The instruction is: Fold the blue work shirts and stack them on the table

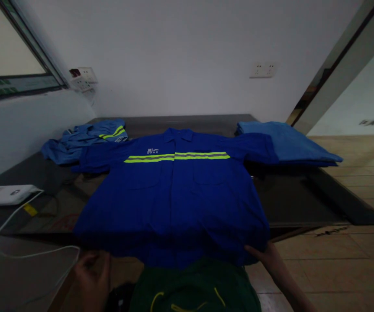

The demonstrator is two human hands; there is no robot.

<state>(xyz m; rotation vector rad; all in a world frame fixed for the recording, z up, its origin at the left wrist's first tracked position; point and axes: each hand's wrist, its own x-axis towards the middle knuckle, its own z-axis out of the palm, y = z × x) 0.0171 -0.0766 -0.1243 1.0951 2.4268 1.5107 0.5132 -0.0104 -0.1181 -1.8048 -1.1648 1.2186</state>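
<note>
A dark blue short-sleeved work shirt (180, 195) lies front up, its collar at the far side and its hem hanging over the near table edge. A yellow-green and grey reflective band crosses its chest, with a small white logo above. At the near left corner of the hem, my left hand (92, 275) is closed with bent fingers against the cloth; the dim light blurs the fingertips. My right hand (266, 256) pinches the near right part of the hem, thumb on top and the other fingers underneath.
On the dark table (291, 199), a crumpled blue garment (89, 134) lies at the left and a folded blue stack (287, 141) at the right. A white device (8, 195) with a white cable (27, 255) sits at the left edge. Wall sockets (263, 69) are behind.
</note>
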